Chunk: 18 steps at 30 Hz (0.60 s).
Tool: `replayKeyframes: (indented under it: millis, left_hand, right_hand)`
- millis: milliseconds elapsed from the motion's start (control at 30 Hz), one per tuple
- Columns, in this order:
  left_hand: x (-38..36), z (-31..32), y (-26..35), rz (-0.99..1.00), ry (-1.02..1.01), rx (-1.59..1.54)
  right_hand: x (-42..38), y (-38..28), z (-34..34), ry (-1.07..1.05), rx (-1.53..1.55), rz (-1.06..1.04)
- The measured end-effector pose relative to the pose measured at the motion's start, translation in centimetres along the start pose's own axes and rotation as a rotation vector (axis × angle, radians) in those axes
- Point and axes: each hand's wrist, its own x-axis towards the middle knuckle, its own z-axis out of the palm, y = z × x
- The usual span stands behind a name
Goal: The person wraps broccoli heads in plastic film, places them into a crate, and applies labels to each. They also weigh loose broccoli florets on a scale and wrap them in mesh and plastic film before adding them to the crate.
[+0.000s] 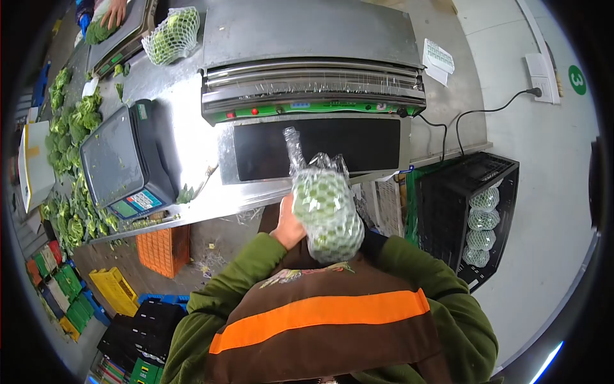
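Observation:
In front of my apron I hold a broccoli pack [326,214], green heads in white foam net under shiny clear film. A twisted tail of film [293,150] sticks up from its top left. My left hand [290,224] is closed against the pack's left side, its fingers partly behind it. At the lower right, my right hand [373,243] shows only as a dark patch beside the pack, with its fingers hidden. Just beyond the pack are the black plate [256,150] and the wrapping machine [313,96], with a green control strip.
A weighing scale [115,157] stands left, beside loose broccoli [80,121]. Netted broccoli [171,36] lies at the back left, near another person's hand [115,11]. A black crate [441,198] with several netted packs [483,219] is at right. Below the table sits an orange crate [163,249].

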Motion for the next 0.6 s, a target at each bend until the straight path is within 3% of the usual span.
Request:
replayKeyframes:
  millis: [100, 233, 333, 400, 467, 533, 600]
  left_hand:
    - [0.7, -1.1, 3.2, 0.117, -0.076, -0.061]
    - [0.9, -2.7, 4.9, 0.09, -0.178, -0.197]
    - [0.6, -3.5, 6.0, 0.06, -0.23, -0.28]
    - [0.6, -3.5, 6.6, 0.054, -0.239, -0.316]
    - [0.6, -3.2, 7.4, 0.052, -0.243, -0.349]
    - [0.9, -2.9, 8.1, 0.049, -0.248, -0.385]
    - [1.1, -2.6, 8.6, 0.041, -0.26, -0.409]
  right_hand:
    - [-1.0, -2.9, 0.0, -0.033, 0.094, -0.076]
    - [-2.6, -7.4, -0.1, -0.046, 0.23, -0.227]
    - [-2.5, -9.6, -1.3, 0.065, 0.264, -0.397]
    - [-2.9, -15.5, -7.7, -0.276, -0.28, 0.114]
    - [-2.6, -15.7, -10.8, 0.199, -0.257, 0.102]
    - [-3.0, -22.4, -12.0, 0.349, 0.118, -0.005]
    - [-3.2, -28.5, -10.4, 0.24, 0.017, -0.276]
